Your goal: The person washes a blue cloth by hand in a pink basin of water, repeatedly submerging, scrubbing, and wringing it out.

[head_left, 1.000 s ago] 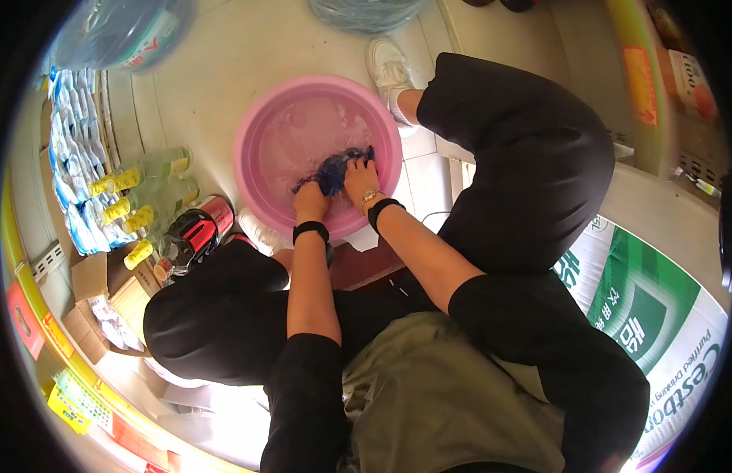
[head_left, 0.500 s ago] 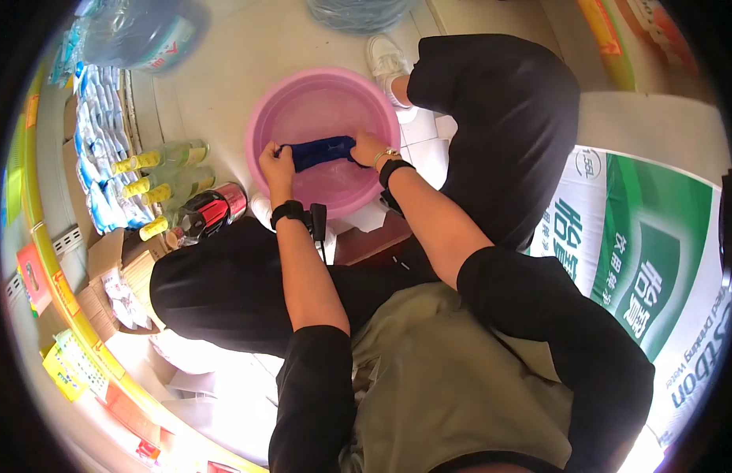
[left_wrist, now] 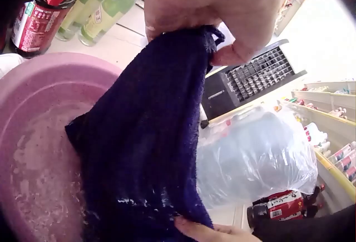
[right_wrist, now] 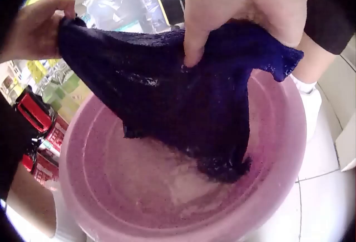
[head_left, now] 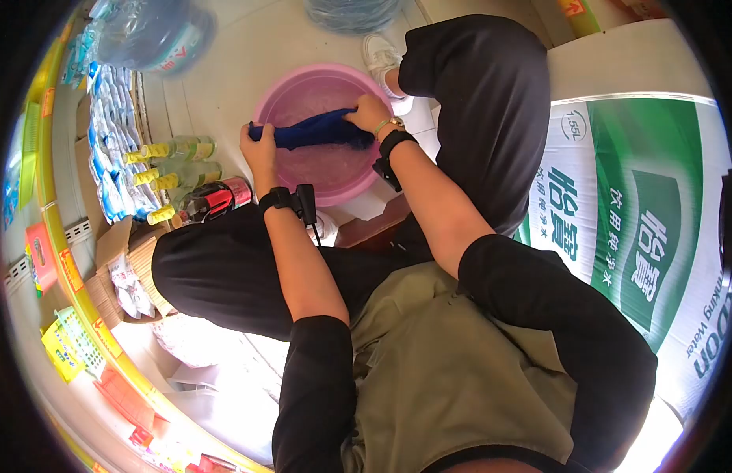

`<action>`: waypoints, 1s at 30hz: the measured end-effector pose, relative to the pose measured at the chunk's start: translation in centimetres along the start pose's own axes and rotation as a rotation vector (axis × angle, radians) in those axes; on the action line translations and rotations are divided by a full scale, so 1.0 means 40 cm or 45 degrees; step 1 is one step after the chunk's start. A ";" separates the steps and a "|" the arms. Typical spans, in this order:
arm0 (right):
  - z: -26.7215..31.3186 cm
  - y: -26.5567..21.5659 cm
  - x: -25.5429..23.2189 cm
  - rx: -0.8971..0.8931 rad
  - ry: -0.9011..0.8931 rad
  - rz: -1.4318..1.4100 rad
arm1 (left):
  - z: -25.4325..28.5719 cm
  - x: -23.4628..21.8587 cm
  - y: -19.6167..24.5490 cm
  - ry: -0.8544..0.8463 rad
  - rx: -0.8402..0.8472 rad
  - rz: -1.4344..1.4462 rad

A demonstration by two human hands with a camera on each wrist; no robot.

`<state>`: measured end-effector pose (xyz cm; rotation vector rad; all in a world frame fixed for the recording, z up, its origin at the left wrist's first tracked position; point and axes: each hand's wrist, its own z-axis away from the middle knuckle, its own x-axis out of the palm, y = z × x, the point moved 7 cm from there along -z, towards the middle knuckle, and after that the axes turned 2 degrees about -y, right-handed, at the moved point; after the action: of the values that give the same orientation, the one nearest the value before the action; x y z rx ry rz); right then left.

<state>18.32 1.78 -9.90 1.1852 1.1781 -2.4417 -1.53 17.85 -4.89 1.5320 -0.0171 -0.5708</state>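
Note:
A wet dark blue cloth (head_left: pixel 315 130) (left_wrist: pixel 144 142) (right_wrist: pixel 178 91) is stretched out above a pink basin (head_left: pixel 281 93) (right_wrist: pixel 278 164) of soapy water on the floor. My left hand (head_left: pixel 256 146) (left_wrist: pixel 217 8) grips its left end near the basin's left rim. My right hand (head_left: pixel 370 114) (right_wrist: pixel 239 8) grips the right end by the far right rim. The cloth's lower edge sags into the water in the right wrist view.
Green bottles with yellow caps (head_left: pixel 173 150) and a dark red-labelled bottle (head_left: pixel 212 201) lie left of the basin. A big water jug (head_left: pixel 149 31) sits at the far left. A green and white box (head_left: pixel 634 213) stands on the right. My knees flank the basin.
The cloth was bunched under both hands in the water. My hands have since moved apart and lifted, pulling it out taut above the basin.

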 end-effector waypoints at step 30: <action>0.060 0.086 0.315 -0.124 -0.581 0.515 | 0.221 0.234 -0.427 -0.962 -0.352 -0.887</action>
<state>10.15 -0.14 -20.19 0.6967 0.8185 -2.1548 -2.31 7.37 -23.51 0.9526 0.0177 -1.6138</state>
